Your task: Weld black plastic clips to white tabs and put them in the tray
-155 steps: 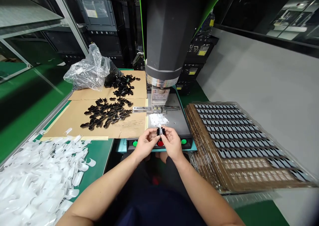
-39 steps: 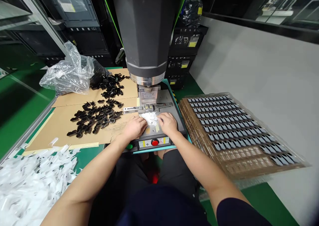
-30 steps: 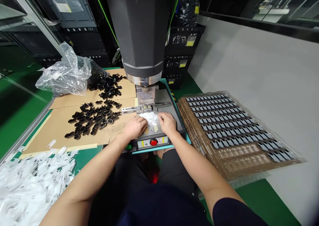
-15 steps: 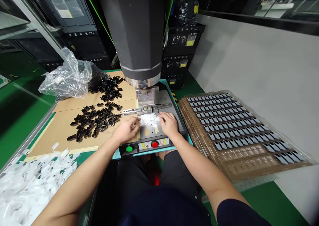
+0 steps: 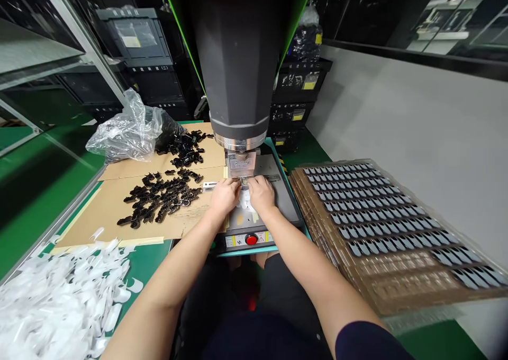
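Observation:
Under the press head, my left hand and my right hand meet at the small metal fixture on the machine's plate. The fingers of both are curled and closed at the fixture. Whatever they pinch is hidden behind them. A small heap of white plastic pieces lies on the plate between my wrists, partly covered. Just above my fingertips is the clear, labelled block at the bottom of the press head. A slotted metal bar sticks out left of my left hand.
Black clips lie scattered on cardboard to the left, beside a plastic bag. White pieces are heaped at lower left. Stacked trays with grey parts stand at right. A red button is on the machine's front.
Both hands have moved from the sides of the white heap forward to the fixture and closer together. The camera view has shifted slightly.

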`<state>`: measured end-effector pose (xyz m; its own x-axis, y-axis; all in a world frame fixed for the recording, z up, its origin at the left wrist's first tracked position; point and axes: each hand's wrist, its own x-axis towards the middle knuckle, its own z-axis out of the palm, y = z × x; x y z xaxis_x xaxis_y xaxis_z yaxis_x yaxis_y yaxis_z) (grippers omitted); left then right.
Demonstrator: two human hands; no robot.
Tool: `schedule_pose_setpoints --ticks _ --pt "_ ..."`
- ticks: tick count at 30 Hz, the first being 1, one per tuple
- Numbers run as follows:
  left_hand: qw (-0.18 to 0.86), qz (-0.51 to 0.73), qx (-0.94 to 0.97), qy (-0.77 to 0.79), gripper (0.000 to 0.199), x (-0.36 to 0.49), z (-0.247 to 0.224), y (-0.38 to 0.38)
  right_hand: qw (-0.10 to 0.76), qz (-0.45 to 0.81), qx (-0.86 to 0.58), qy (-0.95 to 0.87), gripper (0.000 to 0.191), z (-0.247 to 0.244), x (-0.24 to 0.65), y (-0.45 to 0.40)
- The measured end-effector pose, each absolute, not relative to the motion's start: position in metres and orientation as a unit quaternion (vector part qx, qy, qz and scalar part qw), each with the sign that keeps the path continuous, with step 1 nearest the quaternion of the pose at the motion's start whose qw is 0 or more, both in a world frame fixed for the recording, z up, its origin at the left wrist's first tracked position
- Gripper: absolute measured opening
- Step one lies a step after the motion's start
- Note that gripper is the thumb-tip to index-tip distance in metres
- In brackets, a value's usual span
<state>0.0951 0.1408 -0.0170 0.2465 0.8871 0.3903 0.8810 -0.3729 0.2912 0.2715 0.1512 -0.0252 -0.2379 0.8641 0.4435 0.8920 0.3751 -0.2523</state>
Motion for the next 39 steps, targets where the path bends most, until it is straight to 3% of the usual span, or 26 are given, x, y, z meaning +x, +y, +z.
schedule_pose_setpoints --ticks 7,16,21,29,39 --pt "-0.025 0.179 0.787 0.590 0.044 0.101 -0.010 0.124 0.201 -0.031 -0.553 -0.808 0.044 -0.020 0.263 0.139" --pt "-0.037 0.147 0.795 0.587 0.050 0.104 -0.001 0.120 0.194 -0.031 -0.551 -0.811 0.051 -0.012 0.259 0.136" --pt "-0.023 0.149 0.801 0.579 0.048 0.084 0.009 0.111 0.217 -0.023 -0.546 -0.809 0.051 -0.018 0.263 0.140" --pt "-0.027 0.092 0.741 0.665 0.058 -0.042 0.006 0.100 0.327 -0.011 -0.518 -0.790 0.041 -0.038 0.272 0.112" --pt "-0.024 0.069 0.765 0.639 0.038 -0.032 0.004 0.095 0.309 -0.003 -0.522 -0.795 0.039 -0.037 0.270 0.107"
